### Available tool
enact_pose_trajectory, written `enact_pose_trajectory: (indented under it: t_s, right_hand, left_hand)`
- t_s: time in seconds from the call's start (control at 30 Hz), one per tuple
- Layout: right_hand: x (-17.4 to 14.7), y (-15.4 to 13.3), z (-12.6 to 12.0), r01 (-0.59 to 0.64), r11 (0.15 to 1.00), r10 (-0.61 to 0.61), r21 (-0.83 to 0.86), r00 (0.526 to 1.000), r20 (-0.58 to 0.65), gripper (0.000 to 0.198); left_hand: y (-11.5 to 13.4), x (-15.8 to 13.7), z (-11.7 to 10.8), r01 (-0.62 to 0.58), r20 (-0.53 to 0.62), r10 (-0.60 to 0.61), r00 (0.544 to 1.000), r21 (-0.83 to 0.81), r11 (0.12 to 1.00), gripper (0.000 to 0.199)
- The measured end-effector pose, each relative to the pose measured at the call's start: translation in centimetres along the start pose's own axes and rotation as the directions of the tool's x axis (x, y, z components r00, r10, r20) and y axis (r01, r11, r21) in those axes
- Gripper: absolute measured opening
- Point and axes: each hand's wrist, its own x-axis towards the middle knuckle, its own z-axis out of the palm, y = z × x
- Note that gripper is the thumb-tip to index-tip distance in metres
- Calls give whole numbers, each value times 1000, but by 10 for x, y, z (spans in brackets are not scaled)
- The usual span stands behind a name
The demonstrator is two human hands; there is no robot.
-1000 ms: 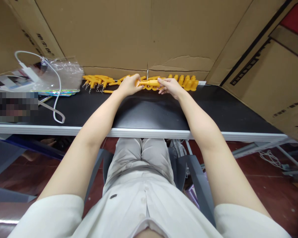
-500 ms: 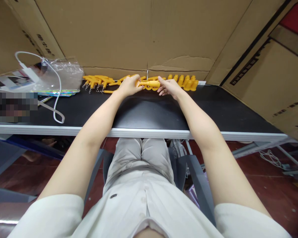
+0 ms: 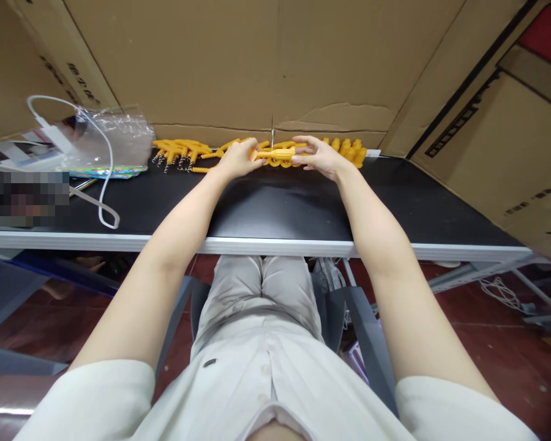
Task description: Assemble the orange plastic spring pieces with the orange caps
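Note:
My left hand [image 3: 241,157] is closed on a yellow plastic corkscrew part [image 3: 282,154] with a threaded stem and a ribbed sleeve, held level and pointing right. Around the sleeve's right end my right hand [image 3: 319,159] has its fingers apart; whether the thumb touches the sleeve I cannot tell. On the left lie yellow T-shaped corkscrew handles [image 3: 181,148] with metal spirals. A yellow threaded rod [image 3: 205,169] lies beside my left wrist. Yellow bottle-shaped sleeves [image 3: 352,153] stand in a row to the right. Several yellow rings [image 3: 280,163] show behind the held piece.
The black tabletop [image 3: 280,208] has a pale metal front edge [image 3: 275,247]. Cardboard walls [image 3: 211,67] rise behind it and to the right. At the left are a clear plastic bag [image 3: 123,138] and a white cable [image 3: 111,159].
My right hand has moved slightly right, and its fingers have spread from the sleeve's end. My left hand and the corkscrew part have stayed in place.

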Motion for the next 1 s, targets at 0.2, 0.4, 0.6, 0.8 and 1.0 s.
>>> enact_pose_trajectory:
  t_s: [0.2,0.4,0.6,0.8,1.0]
  right_hand:
    - [-4,-10,8,-39,999,38,-19,998,-53,31]
    - [-3,-9,13,-78,996,80,33,996,-48,33]
    - [1,-6,14,-102,994,105,45,993,-55,44]
    - [-4,-11,17,-120,989,125,83,990,-58,41]
    - [-6,-15,20,-147,973,159,180,986,-54,32]
  left_hand:
    - [1,0,1,-18,1,18,1000,11,1000,41]
    - [1,-1,0,-18,20,17,1000,19,1000,43]
    - [1,0,2,-34,10,34,999,-2,999,44]
    - [3,-1,1,-20,6,20,1000,-20,1000,42]
    - [9,-4,-3,-14,13,15,1000,-34,999,40]
